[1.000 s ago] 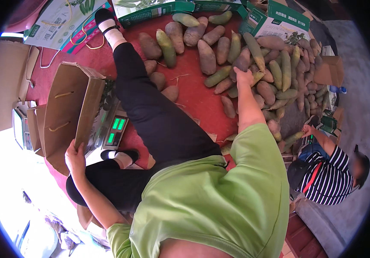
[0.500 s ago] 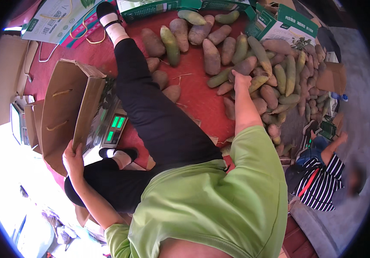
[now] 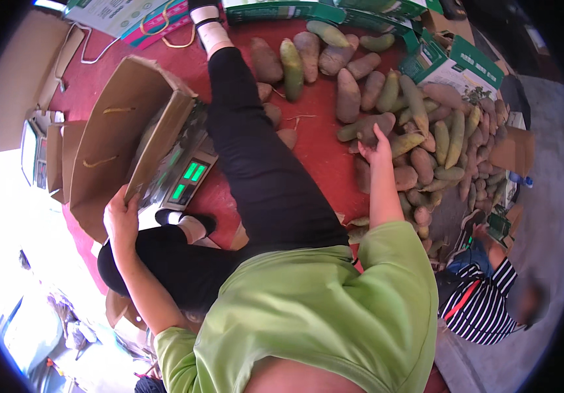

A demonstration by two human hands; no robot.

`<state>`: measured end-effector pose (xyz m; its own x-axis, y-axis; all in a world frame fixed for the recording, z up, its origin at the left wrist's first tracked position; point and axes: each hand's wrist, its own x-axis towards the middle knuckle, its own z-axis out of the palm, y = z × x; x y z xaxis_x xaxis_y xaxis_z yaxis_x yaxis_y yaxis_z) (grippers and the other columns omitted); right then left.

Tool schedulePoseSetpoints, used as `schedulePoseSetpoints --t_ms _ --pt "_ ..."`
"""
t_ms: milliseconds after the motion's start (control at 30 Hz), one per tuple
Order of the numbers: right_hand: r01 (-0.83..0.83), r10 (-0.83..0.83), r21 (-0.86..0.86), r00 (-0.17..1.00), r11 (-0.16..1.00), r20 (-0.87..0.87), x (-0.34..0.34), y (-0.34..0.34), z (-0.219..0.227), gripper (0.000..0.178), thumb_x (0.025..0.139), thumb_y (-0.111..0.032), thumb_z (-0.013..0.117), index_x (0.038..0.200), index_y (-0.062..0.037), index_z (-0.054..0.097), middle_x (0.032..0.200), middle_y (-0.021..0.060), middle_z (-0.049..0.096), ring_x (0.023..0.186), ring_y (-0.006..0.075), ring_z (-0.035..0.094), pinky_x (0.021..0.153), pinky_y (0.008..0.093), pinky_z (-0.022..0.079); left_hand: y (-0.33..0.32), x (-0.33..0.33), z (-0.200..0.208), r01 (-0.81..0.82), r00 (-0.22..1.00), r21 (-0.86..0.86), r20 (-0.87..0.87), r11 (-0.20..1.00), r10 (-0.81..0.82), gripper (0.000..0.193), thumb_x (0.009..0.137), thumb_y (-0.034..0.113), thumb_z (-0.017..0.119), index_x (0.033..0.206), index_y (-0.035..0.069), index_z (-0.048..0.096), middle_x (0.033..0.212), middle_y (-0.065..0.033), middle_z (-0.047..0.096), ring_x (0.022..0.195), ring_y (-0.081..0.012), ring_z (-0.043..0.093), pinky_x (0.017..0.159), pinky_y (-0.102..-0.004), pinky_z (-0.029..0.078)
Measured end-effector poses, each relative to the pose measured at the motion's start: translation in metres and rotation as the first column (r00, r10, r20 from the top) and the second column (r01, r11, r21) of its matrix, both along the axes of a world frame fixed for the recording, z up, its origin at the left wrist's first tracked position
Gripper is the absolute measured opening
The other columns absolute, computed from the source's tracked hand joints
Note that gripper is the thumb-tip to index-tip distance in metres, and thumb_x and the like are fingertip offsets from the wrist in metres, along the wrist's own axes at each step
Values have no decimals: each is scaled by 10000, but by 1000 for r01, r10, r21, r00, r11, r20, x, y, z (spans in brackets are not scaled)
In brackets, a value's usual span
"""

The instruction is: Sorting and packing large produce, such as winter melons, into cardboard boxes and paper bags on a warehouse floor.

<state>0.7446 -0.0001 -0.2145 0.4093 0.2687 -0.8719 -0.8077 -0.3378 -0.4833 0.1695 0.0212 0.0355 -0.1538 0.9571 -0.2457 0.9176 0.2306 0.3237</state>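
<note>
My right hand [image 3: 379, 152] is closed on a brown, soil-dusted root vegetable [image 3: 375, 129] at the near left side of a large pile. Around it lie other long root vegetables, some green [image 3: 451, 139] and some reddish brown [image 3: 421, 165]. On the left, my left hand [image 3: 122, 219] grips the near rim of an open brown cardboard carrier box [image 3: 108, 147] with yellow rope handles. The box leans open toward the left, and its bottom is out of sight. Against its right side is a digital scale [image 3: 190, 177] with lit green figures.
My outstretched leg [image 3: 255, 144] lies between box and pile on the red floor covering [image 3: 314, 157]. Green-and-white cartons [image 3: 455, 65] stand behind the pile. At the right, a person in a striped shirt [image 3: 485, 301] is beside the pile. A printed carrier bag [image 3: 118, 16] stands far left.
My right hand has turned over and drawn the brown root vegetable slightly toward me, off the pile. My left hand stays on the box rim. The whole view has shifted a little.
</note>
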Motion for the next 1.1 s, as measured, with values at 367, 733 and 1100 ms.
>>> schedulePoseSetpoints --t_ms 367,733,1100 --pt "-653 565 368 757 661 328 -134 54 165 647 723 -133 728 1293 2 455 1183 113 564 1091 215 545 920 338 436 3 5 7 -17 997 -83 -74 996 11 238 813 196 609 1043 146 645 862 -167 648 858 -350 617 743 -424 477" --pt "-956 421 189 80 -224 904 -290 156 307 632 663 -196 762 1228 -3 556 1113 92 614 1027 179 571 921 310 426 -1 2 8 -2 997 -54 -77 999 -3 253 810 191 611 1055 140 653 900 -180 653 896 -361 612 774 -435 478" --pt "-822 123 -547 -566 -156 816 -417 181 260 395 670 -233 650 1050 -127 668 1010 131 657 1036 322 582 871 401 486 0 0 6 83 997 -32 8 996 -83 257 818 133 590 1064 66 623 863 -212 638 846 -384 609 726 -445 466"
